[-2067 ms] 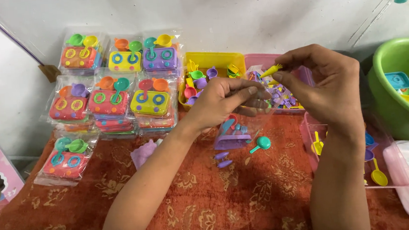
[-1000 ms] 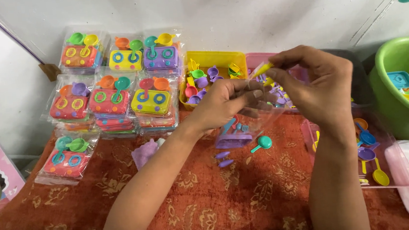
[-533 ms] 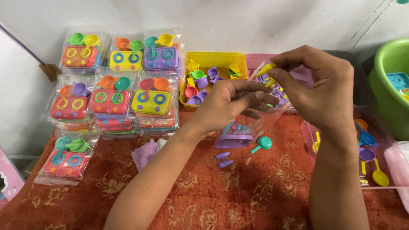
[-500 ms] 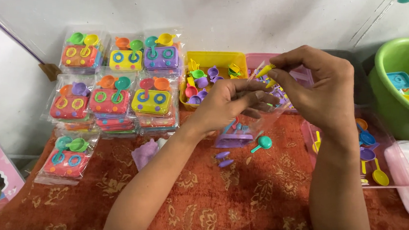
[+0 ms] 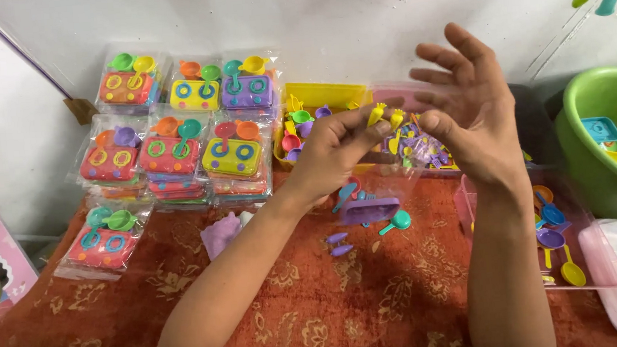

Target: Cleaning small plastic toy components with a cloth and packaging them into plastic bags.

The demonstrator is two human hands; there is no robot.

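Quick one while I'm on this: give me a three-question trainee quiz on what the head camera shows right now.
1. True or false: the left hand pinches small yellow toy pieces.
2. The right hand is: A) spread open, B) shut into a fist, C) flat on the cloth.
3. What colour is the toy stove lying below the hands on the red cloth?

Key: 1 true; 2 A; 3 purple.

Right hand [image 5: 477, 120] let go (fingers now spread).
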